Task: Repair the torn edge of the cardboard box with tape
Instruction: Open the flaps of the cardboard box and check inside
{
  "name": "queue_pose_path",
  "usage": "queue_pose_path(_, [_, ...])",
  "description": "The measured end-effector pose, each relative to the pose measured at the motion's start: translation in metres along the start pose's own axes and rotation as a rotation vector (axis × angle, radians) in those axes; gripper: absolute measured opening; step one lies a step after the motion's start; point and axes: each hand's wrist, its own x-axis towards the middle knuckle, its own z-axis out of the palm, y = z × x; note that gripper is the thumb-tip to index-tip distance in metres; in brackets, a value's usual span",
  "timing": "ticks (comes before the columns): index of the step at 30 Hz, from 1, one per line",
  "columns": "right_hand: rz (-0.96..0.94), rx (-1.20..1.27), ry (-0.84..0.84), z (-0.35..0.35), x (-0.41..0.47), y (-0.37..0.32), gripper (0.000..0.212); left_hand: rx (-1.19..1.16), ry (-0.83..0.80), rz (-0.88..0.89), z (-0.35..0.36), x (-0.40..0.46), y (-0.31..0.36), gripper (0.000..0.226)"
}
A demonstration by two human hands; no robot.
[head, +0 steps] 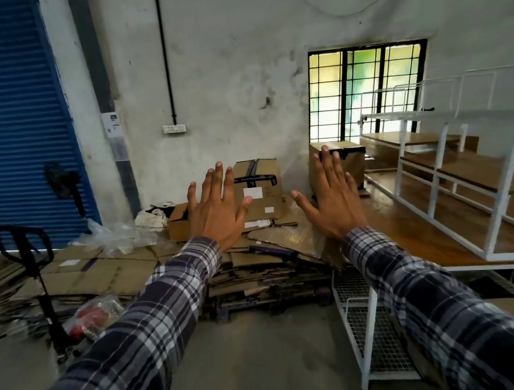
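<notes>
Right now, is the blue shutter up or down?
Down: the shutter has its slats covering the doorway to the floor.

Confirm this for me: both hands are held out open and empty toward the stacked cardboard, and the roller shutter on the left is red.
Not quite. The head view shows the roller shutter is blue, not red. The rest holds: the left hand and right hand are held out open and empty toward the stacked flattened brown cardboard.

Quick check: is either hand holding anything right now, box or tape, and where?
Nothing is held. The left hand and right hand are both raised in the air with fingers straight and spread.
</notes>
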Motion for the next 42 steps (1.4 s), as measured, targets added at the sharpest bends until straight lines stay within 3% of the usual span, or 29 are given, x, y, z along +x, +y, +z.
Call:
queue_pose_path(23, [0.059,-0.098,-0.016,0.218,0.202,0.008,0.093,-0.017,-0.036,0.023,0.198,0.193,-0.143,0.08])
queue_pose_path(33, [0.058,-0.104,-0.012,0.302,0.285,0.035,0.093,-0.021,-0.036,0.045,0.284,0.268,-0.176,0.079])
queue_pose_path(42, [0.017,-0.111,0.125,0.394,0.383,0.079,0.096,0.012,0.046,0.06,0.387,0.359,-0.198,0.078])
